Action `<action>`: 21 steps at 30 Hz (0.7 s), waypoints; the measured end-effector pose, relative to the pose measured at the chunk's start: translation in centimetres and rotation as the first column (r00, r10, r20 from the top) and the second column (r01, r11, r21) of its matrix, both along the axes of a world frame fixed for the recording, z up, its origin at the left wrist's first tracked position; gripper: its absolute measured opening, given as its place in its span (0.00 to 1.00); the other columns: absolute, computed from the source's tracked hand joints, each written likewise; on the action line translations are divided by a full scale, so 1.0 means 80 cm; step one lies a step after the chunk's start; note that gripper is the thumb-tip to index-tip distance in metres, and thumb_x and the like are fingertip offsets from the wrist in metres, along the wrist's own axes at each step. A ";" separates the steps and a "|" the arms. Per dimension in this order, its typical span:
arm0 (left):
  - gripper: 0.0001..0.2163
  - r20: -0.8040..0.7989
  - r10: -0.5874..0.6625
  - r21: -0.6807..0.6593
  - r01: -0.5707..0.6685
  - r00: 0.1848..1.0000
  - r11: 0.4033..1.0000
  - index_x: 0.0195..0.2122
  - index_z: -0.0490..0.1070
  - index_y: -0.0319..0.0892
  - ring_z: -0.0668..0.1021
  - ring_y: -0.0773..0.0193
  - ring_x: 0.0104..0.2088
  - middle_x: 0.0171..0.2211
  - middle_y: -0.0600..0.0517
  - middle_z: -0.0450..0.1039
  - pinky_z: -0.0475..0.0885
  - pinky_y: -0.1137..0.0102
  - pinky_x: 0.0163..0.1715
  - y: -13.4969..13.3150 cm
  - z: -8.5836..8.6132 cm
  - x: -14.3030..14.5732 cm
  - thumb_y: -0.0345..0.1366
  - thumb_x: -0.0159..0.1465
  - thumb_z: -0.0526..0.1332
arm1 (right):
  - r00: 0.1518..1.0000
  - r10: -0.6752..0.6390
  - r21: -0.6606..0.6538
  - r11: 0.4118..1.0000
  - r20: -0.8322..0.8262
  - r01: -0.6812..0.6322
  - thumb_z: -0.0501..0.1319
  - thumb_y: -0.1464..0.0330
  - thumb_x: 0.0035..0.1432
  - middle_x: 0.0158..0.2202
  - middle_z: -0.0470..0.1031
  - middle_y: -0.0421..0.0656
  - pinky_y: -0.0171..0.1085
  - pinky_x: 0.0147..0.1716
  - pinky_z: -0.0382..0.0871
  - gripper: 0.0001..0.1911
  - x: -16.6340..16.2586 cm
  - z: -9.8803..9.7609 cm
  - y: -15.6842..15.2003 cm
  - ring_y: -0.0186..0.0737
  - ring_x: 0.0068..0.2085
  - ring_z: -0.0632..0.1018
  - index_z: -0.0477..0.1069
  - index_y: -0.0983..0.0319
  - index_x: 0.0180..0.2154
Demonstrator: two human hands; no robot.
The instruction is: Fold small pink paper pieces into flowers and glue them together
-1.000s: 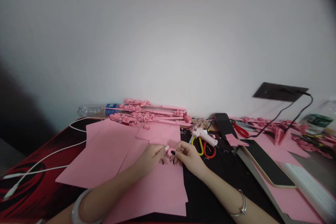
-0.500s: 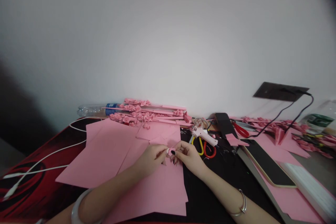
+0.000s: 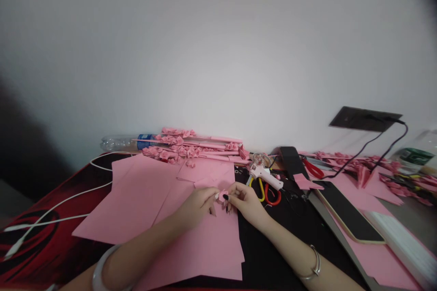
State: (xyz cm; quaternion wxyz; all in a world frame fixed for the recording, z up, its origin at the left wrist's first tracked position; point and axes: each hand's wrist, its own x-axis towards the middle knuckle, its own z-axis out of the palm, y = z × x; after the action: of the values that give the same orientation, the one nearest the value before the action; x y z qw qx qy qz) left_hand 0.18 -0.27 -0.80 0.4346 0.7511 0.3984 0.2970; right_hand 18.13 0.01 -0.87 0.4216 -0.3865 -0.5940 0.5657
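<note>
A small folded pink paper flower (image 3: 221, 196) is pinched between my two hands, just above the large pink paper sheets (image 3: 139, 200). My left hand (image 3: 200, 203) grips its left side with thumb and forefinger. From the right, my right hand (image 3: 243, 201) holds the other side, a dark-nailed thumb lying on the paper. The fingers hide part of the flower. Beyond my hands lie several pink paper flower stems (image 3: 184, 148). Close to my right hand are a pale glue gun (image 3: 265, 176) and scissors (image 3: 273, 196) with red and yellow handles.
A clear plastic bottle (image 3: 119, 142) lies at the back left, with white cables (image 3: 58, 203) in front. On the right are a phone (image 3: 348, 211), a white box (image 3: 403, 245) and more paper flowers (image 3: 358, 162). Black cords run from a wall socket (image 3: 365, 118).
The fingers of my left hand have shifted slightly around the paper flower, and the flower has turned a little. Everything else stays where it was.
</note>
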 end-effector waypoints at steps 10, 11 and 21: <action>0.11 0.008 -0.013 0.021 0.012 1.000 1.000 0.32 0.64 0.41 0.74 0.66 0.25 0.22 0.54 0.69 0.66 0.72 0.30 -0.001 -0.001 -0.001 0.36 0.65 0.45 | 0.999 -0.005 0.010 1.000 -0.038 0.006 0.65 0.61 0.48 0.18 0.72 0.39 0.32 0.18 0.67 0.14 0.002 -0.005 0.003 0.32 0.17 0.72 0.65 0.63 0.27; 0.11 0.004 -0.011 0.024 0.011 1.000 1.000 0.32 0.64 0.41 0.74 0.66 0.26 0.22 0.55 0.69 0.66 0.72 0.30 -0.001 0.000 -0.001 0.35 0.65 0.45 | 0.999 -0.004 0.013 1.000 -0.042 0.005 0.65 0.61 0.48 0.19 0.73 0.39 0.32 0.18 0.67 0.14 0.002 -0.006 0.003 0.32 0.17 0.72 0.65 0.63 0.27; 0.07 0.001 -0.022 0.060 0.022 1.000 0.998 0.31 0.65 0.40 0.72 0.68 0.25 0.24 0.55 0.67 0.65 0.74 0.27 -0.001 -0.002 0.001 0.31 0.61 0.48 | 1.000 0.018 -0.007 1.000 -0.013 -0.018 0.64 0.63 0.49 0.19 0.73 0.38 0.30 0.18 0.65 0.11 0.001 -0.002 -0.001 0.31 0.17 0.71 0.65 0.64 0.28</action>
State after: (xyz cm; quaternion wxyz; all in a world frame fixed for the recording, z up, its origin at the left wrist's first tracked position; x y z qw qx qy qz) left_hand 0.29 -0.34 -0.95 0.4153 0.7681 0.3806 0.3045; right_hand 18.18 -0.06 -1.06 0.4189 -0.3788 -0.5929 0.5740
